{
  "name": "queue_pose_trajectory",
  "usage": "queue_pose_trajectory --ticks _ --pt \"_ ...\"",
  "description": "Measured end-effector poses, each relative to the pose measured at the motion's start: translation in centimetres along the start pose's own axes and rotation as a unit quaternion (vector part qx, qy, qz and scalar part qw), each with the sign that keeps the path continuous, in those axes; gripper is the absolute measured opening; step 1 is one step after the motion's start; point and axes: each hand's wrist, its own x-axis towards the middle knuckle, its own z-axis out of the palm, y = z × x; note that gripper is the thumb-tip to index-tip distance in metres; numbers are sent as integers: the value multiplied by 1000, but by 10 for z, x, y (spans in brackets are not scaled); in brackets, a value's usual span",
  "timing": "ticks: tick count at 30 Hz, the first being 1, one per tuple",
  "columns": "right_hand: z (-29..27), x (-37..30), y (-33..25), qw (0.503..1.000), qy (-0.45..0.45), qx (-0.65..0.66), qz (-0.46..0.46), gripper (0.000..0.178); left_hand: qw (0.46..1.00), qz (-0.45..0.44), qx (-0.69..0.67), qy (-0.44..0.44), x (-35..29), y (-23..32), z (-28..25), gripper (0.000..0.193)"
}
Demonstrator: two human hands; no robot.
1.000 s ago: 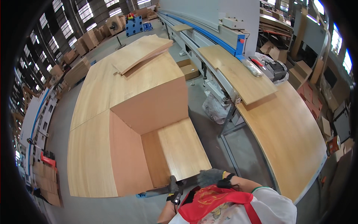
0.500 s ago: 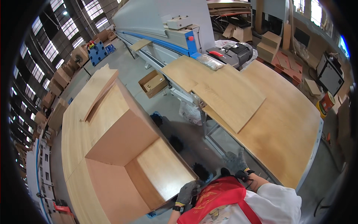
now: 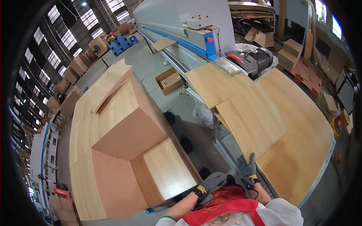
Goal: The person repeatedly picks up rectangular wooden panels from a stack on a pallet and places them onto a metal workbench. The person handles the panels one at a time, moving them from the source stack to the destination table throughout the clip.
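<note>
My left hand (image 3: 213, 181), in a grey knit glove, is held in front of my red apron (image 3: 226, 203). Its fingers stretch to the right, close to the front corner of a large open wooden box (image 3: 128, 137), and nothing shows in them. My right hand (image 3: 247, 166), gloved alike, is raised with its fingers spread. Its fingertips reach the near corner of a thin, light wooden panel (image 3: 252, 120); whether they press on it I cannot tell. That panel lies on a larger wooden sheet (image 3: 298, 150) on the right-hand table, overlapping another panel (image 3: 215, 83).
A loose wooden strip (image 3: 113, 92) rests on the box. Behind the panels stand a long machine with a blue rail (image 3: 177, 43) and a dark motor (image 3: 260, 56). A cardboard carton (image 3: 169, 82) sits on the floor between box and machine. Black round brushes (image 3: 186, 144) line the gap.
My left hand has come off the box's corner toward my middle. My right hand has moved up to the panel, which now lies nearer to me. The whole view has shifted.
</note>
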Motion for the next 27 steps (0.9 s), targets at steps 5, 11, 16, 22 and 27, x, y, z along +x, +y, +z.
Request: queue_pose_trajectory --ticks 5,11,16,22,27 --pt "-42 -63 17 970 -98 -223 15 51 985 64 149 58 2 6 23 39" --pt "-120 -106 40 974 -106 -167 111 62 925 -272 -263 29 15 60 39 62" --pt "-80 -125 -12 995 -100 13 -8 63 885 -332 -308 109 -49 46 21 44" --pt "-95 -123 45 995 -35 -55 73 56 816 -416 -322 240 -160 95 -51 38" --pt "-66 -105 127 923 -43 139 356 51 841 -366 -212 338 -327 53 12 42"
